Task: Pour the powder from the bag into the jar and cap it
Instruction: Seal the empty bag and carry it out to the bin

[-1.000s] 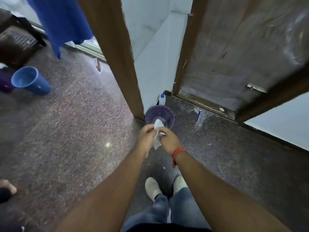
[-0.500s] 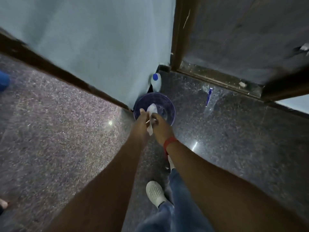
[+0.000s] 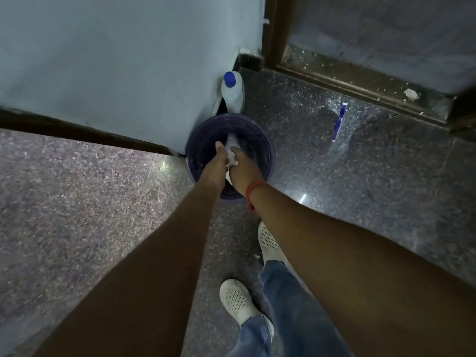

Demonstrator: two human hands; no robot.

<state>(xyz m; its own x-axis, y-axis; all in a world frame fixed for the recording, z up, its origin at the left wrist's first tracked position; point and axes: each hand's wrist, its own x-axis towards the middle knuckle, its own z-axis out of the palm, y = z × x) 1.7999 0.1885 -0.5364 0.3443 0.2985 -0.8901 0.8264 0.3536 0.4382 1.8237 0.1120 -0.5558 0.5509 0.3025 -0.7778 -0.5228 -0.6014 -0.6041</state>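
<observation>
A purple bin (image 3: 265, 161) stands on the speckled floor at the foot of a pale blue wall (image 3: 116, 68). Above its mouth, the left hand (image 3: 215, 163) and right hand (image 3: 244, 167) together pinch a crumpled white bag (image 3: 231, 148). A blue-capped white bottle (image 3: 232, 92) stands just behind the bin.

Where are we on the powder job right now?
Done: nothing visibly finished. In hand: both hands, left hand and right hand, hold the white bag over the open purple jar. Whether powder is flowing is unclear. Left: finish pouring, then cap; no lid is visible.
</observation>
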